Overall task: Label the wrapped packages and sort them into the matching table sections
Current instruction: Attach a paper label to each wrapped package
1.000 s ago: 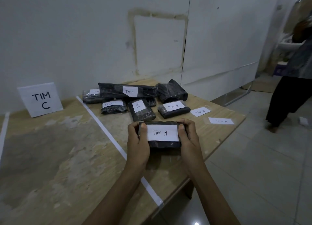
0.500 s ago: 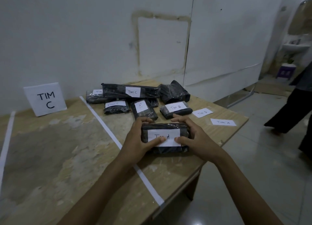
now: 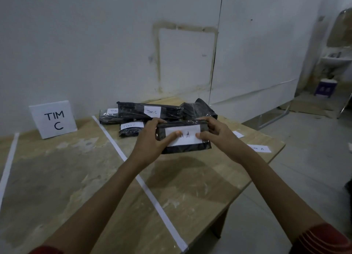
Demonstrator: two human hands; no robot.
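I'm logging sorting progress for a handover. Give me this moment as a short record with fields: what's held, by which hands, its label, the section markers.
held item: black wrapped package
held by: left hand and right hand, one at each end
its label: white slip under both thumbs, "M A" readable
section sign: TIM C sign, left of the tape line
other packages: pile right of that line, behind the hands
loose label: Tim A slip on the table, right side

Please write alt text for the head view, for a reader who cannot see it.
The left hand and right hand hold a black wrapped package over a wooden table, thumbs pressing its white label. Behind lie more labelled packages; a TIM C sign stands at left.
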